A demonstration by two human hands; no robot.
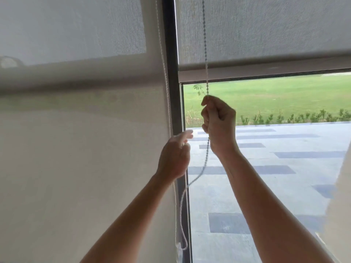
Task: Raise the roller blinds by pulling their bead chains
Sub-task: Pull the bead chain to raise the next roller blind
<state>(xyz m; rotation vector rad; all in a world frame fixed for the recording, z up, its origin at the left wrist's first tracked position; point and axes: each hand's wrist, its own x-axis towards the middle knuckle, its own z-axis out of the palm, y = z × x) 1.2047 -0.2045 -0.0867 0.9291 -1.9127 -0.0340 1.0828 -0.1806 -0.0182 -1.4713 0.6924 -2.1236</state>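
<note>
A grey roller blind (pixel 266 29) covers the top of the right window, its bottom bar (pixel 266 70) about a third of the way down. Its white bead chain (pixel 205 46) hangs in front of it. My right hand (pixel 218 122) is fisted around this strand, just below the bar. Below the fist the chain (pixel 201 171) curves down to a loop near the frame's foot. My left hand (pixel 175 158) is lower and to the left, fingers pinched on the other strand beside the dark window frame (pixel 171 73). A second blind (pixel 76 149) on the left hangs fully down.
Through the bare glass (pixel 275 186) I see a paved terrace, a low hedge and a lawn. A pale curtain or wall edge (pixel 341 205) runs along the right side. The left blind's own chain (pixel 161 44) hangs by the frame.
</note>
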